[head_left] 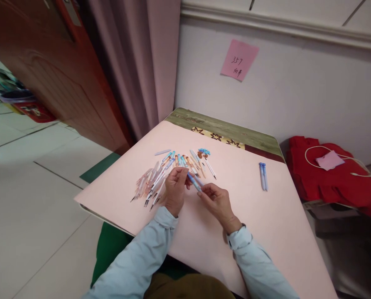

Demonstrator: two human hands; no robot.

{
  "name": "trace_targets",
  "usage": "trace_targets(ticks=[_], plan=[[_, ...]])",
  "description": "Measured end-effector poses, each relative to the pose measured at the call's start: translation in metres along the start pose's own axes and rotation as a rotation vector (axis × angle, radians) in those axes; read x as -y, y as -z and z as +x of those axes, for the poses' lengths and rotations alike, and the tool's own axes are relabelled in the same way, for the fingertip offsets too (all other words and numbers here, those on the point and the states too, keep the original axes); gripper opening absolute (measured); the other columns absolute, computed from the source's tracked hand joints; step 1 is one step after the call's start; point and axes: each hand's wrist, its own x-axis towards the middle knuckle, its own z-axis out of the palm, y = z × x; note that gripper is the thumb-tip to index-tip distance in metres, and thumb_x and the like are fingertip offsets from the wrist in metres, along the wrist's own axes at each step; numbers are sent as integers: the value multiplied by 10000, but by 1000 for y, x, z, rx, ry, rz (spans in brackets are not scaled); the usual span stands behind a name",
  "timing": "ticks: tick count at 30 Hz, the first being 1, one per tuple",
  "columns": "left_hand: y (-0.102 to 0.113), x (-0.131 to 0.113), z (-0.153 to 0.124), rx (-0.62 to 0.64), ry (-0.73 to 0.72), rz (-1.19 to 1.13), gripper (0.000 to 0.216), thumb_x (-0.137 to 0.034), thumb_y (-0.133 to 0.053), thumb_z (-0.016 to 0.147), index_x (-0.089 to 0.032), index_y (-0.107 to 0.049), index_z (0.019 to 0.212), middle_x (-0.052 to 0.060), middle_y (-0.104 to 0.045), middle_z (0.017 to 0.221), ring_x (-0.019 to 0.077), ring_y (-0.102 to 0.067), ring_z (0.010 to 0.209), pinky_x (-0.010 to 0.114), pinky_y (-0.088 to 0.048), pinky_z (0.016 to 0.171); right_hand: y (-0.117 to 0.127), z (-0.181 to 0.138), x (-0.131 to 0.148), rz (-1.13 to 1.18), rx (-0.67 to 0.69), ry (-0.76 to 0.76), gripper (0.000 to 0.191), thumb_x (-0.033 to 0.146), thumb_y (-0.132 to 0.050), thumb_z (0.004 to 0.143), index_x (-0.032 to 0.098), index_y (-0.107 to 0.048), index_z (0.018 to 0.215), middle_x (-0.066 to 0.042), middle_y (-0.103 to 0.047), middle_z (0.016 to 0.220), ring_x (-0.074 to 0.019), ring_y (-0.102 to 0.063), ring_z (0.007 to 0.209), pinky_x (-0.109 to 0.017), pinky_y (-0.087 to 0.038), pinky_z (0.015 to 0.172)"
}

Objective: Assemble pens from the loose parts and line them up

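A blue pen barrel (194, 182) is held between my two hands above the table. My left hand (175, 185) pinches its upper end, and the fingers of my right hand (217, 200) close round the lower end. A paler piece lies alongside the barrel; its kind is unclear. Just behind my left hand, pen barrels (169, 158) in blue, brown and white lie loose. White refills (156, 193) with dark tips and a heap of clear pinkish pieces (143, 182) spread to the left. Small blue toppers (204, 151) and brown toppers (200, 155) sit at the back of the pile.
Two blue pens (263, 176) lie side by side on the right of the pink-covered table (266, 232). Beyond its right edge is red cloth (316, 182) with a white cable (356, 162). A pink note (239, 60) hangs on the wall; a brown door (54, 62) stands left.
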Motion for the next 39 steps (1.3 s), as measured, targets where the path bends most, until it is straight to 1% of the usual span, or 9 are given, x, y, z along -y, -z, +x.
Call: trace_targets(ticks=[4,12,17,21,25,28,32,35,39], plan=[[1,0,0,4,-13,13,272,-420,-690,824,-168,-588,830,26,-701,715,85,-534,478,209,-403,425,2,2,2,-141,-81,100,181,382,-711,819,202,-707,800,-14,-653,728,-114,-528,579,-239,-433,561],[3,3,0,19,-22,8,298,-448,-689,826,-169,-592,858,34,-703,732,90,-549,490,207,-415,439,-1,2,-2,-105,-104,82,194,388,-710,819,205,-733,881,-17,-661,728,-124,-538,586,-245,-447,560],[6,3,-1,50,6,-29,424,-574,-500,917,-168,-603,985,61,-707,784,119,-597,546,229,-452,475,-3,1,1,-81,-118,83,184,374,-710,810,199,-724,866,-20,-670,749,-126,-551,603,-248,-465,576],[6,1,-5,76,26,-12,539,-651,-402,922,-163,-588,1052,80,-704,805,140,-617,567,249,-467,484,2,4,10,-11,-225,32,204,386,-718,794,186,-710,837,-18,-659,720,-130,-547,615,-248,-470,586],[3,4,-12,193,23,56,481,-594,-406,947,-155,-592,1010,81,-702,791,141,-617,575,248,-468,487,45,13,6,71,-443,-74,296,441,-749,742,168,-709,851,-21,-659,701,-135,-552,617,-248,-461,576],[0,7,-16,278,43,105,462,-575,-419,949,-152,-606,967,78,-701,763,140,-611,566,242,-458,470,107,13,-15,23,-651,-142,380,481,-768,688,148,-716,863,-41,-681,731,-149,-575,633,-254,-450,577],[-4,9,-17,318,64,161,456,-574,-439,941,-157,-621,923,74,-702,749,133,-601,548,236,-454,460,189,0,-55,-294,-843,-360,442,531,-741,664,136,-752,863,-75,-706,719,-182,-587,613,-275,-414,555],[-5,10,-17,325,55,196,441,-559,-451,942,-155,-629,922,72,-697,748,132,-599,554,230,-454,463,223,-3,-81,-513,-848,-536,411,533,-729,649,158,-773,813,-87,-721,709,-222,-610,642,-297,-400,568],[-3,11,-19,356,49,228,390,-520,-486,941,-159,-634,914,61,-688,764,121,-586,561,218,-440,465,234,11,-97,-546,-794,-648,400,537,-704,648,168,-772,785,-78,-707,638,-219,-605,583,-307,-393,554]])
